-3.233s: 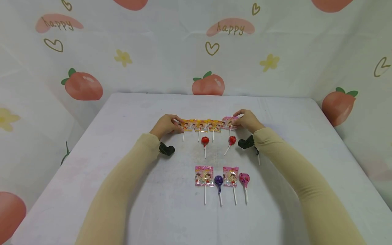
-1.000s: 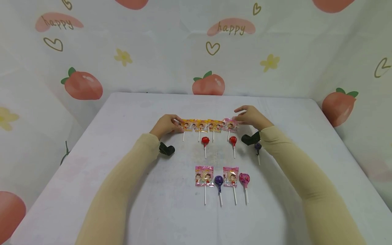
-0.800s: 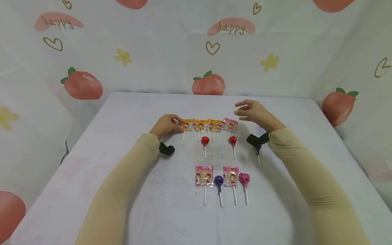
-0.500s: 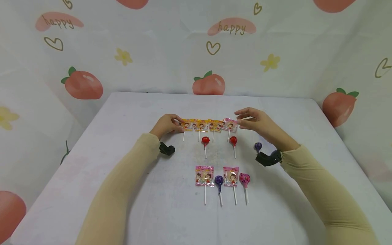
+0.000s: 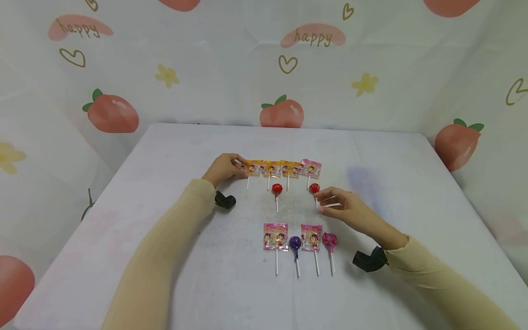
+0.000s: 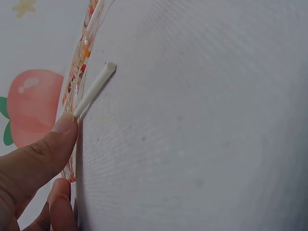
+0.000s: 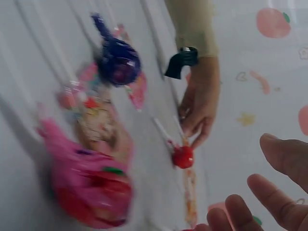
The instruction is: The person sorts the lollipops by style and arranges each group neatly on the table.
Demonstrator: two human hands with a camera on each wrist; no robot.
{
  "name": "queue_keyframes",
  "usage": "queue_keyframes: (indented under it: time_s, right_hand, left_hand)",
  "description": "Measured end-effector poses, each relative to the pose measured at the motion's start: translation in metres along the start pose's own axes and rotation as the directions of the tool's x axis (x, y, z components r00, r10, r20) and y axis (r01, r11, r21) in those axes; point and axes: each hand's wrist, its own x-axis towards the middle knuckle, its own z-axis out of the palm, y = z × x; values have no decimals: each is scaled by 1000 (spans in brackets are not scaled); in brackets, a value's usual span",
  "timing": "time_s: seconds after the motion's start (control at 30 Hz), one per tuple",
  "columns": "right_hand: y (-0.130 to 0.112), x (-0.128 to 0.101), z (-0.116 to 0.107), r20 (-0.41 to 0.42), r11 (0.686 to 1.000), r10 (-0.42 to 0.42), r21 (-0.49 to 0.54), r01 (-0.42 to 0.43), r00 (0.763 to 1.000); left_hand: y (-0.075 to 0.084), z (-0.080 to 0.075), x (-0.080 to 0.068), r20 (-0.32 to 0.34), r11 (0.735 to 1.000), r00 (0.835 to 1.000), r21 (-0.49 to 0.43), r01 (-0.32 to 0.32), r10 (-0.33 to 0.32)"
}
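Note:
In the head view, my left hand (image 5: 224,169) pinches the left edge of the leftmost yellow-wrapped lollipop (image 5: 253,168); the left wrist view shows the thumb on its clear wrapper, beside the white stick (image 6: 96,89). Two more yellow-wrapped lollipops and a pink-wrapped lollipop (image 5: 310,168) continue that back row. My right hand (image 5: 350,211) hovers with loosely bent fingers, holding nothing, its fingertips overlapping the stick of the right red lollipop (image 5: 314,188). Another red lollipop (image 5: 277,188) lies to its left. In the right wrist view the right hand's fingers (image 7: 269,190) are spread.
Nearer the front lie a pink-packet lollipop (image 5: 275,236), a purple lollipop (image 5: 294,243), another pink-packet lollipop (image 5: 311,237) and a round pink lollipop (image 5: 329,240). A white cloth covers the table (image 5: 231,284); a printed curtain (image 5: 222,68) hangs behind.
My right hand has let go of the pink-wrapped lollipop, risen, then come down toward the front. The right red lollipop now lies straighter. A purple lollipop at right is now hidden. My left hand stays put.

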Motion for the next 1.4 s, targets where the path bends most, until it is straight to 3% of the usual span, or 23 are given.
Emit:
queue_keyframes:
  time_s: [0.27, 0.43, 0.67, 0.83, 1.17, 1.4]
  right_hand:
    - [16, -14, 15, 75, 999, 42, -21, -40, 996]
    - [20, -18, 21, 77, 994, 82, -81, -75, 994]
    - [24, -18, 28, 64, 978, -8, -209, 21, 998]
    - [24, -17, 33, 58, 956, -10, -293, 27, 998]
    - [20, -16, 35, 58, 945, 7, -326, 13, 998]
    - [17, -15, 34, 67, 959, -30, -280, 48, 997]
  left_hand:
    - [0, 0, 1, 0, 1000, 1000, 0, 11, -11]
    - [0, 1, 1, 0, 1000, 1000, 2, 13, -13]
    - [0, 1, 2, -3, 1000, 1000, 6, 13, -13]
    - [-1, 0, 2, -5, 1000, 1000, 4, 17, -17]
    - [-3, 0, 4, 4, 1000, 1000, -6, 21, -21]
    - [-3, 1, 5, -1, 1000, 1000, 13, 14, -14]
